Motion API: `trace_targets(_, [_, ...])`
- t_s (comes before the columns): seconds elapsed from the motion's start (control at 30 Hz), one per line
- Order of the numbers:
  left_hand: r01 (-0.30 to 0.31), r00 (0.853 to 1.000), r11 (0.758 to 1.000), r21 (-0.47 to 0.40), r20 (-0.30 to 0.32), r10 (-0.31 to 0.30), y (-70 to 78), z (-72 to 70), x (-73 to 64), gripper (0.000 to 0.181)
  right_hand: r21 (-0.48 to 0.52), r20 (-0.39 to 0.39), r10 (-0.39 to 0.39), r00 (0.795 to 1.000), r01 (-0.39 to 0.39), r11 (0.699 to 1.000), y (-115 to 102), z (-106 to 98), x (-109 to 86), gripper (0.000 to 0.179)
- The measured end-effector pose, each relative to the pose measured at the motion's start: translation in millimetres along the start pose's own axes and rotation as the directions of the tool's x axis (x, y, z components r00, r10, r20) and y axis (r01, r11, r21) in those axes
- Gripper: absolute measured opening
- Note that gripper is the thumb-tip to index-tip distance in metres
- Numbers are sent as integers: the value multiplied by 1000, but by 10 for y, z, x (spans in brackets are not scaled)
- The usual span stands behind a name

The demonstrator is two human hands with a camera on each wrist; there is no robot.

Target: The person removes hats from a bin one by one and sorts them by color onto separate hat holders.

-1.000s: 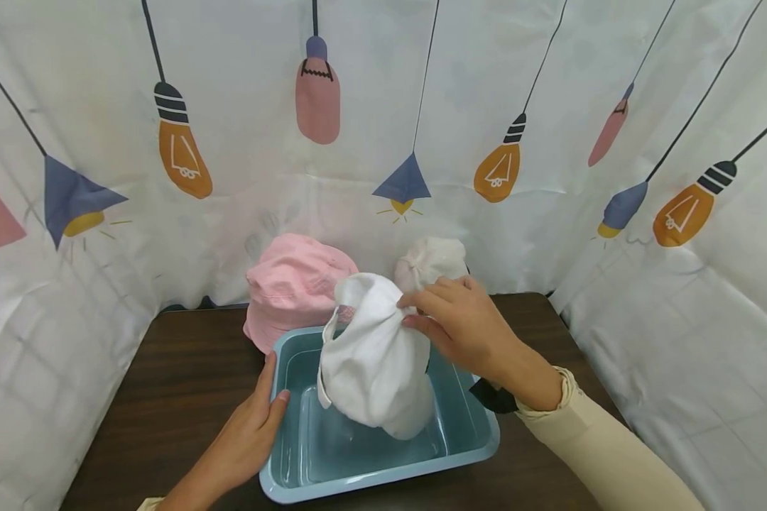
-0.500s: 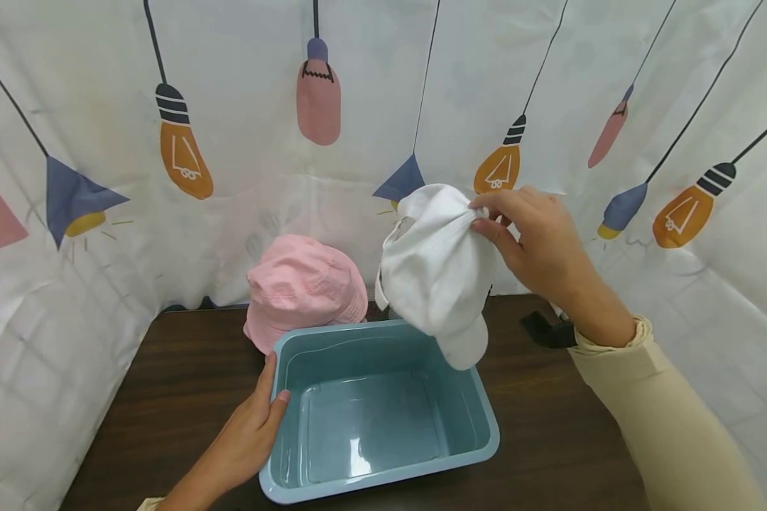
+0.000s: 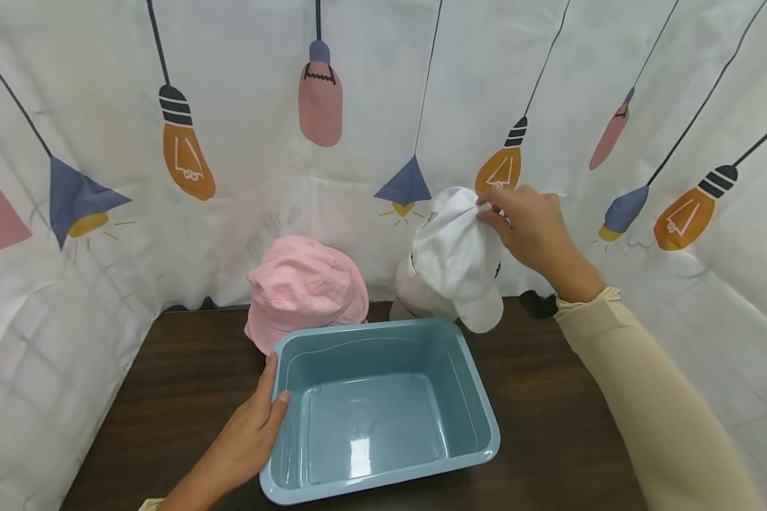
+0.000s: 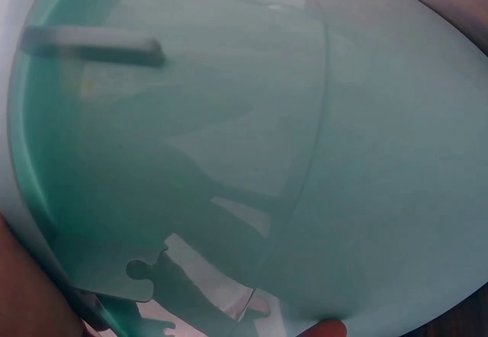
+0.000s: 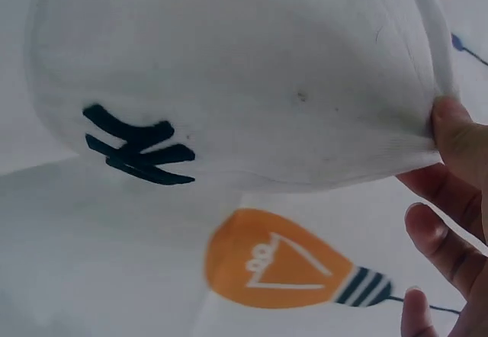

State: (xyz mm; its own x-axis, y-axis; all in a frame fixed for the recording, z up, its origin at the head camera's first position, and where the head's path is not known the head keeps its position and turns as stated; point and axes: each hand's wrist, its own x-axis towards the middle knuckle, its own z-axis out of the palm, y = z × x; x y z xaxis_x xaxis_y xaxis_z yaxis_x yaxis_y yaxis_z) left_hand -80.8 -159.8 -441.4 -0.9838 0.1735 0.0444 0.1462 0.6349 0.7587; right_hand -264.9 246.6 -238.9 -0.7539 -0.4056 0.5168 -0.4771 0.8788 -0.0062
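My right hand [image 3: 530, 231] pinches a white baseball cap [image 3: 457, 248] between thumb and forefinger by the gathered crown. The cap hangs above the table with its brim [image 3: 481, 310] pointing down, and a dark embroidered mark [image 5: 137, 148] shows in the right wrist view. It overlaps a second pale cap [image 3: 415, 291] at the back, mostly hidden behind it. My left hand [image 3: 246, 433] grips the left side of a blue plastic basin [image 3: 383, 490], thumb over the rim and fingers along the outside. In the left wrist view the basin wall [image 4: 229, 123] fills the frame, with a fingertip [image 4: 324, 328] against it.
A pink bucket hat [image 3: 307, 284] sits behind the basin's back left corner. White cloth printed with lamps [image 3: 256, 177] hangs around the back and sides of the dark wooden table [image 3: 550, 426].
My right hand has carried the white cap up out of the basin, back and to the right, then lowered it slightly beside the pale cap. My left hand has stayed on the basin.
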Motion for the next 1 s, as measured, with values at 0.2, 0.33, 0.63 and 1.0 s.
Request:
trace_targets(0.2, [25, 1000, 1000, -12, 16, -24, 9, -4, -9, 70, 9, 79, 80, 994, -81, 997, 92, 303, 39, 22])
trace_targets(0.33, [23, 1000, 1000, -9, 11, -23, 10, -2, -12, 70, 5, 109, 87, 990, -88, 996, 120, 475, 58, 22])
trace_targets(0.63, [6, 1000, 1000, -14, 5, -6, 11, -9, -31, 69, -87, 92, -17, 996, 25, 996, 49, 847, 22, 20])
trace_targets(1.0, [10, 999, 997, 77, 33, -12, 33, -71, -15, 70, -66, 217, 86, 972, -73, 995, 10, 1029, -50, 25])
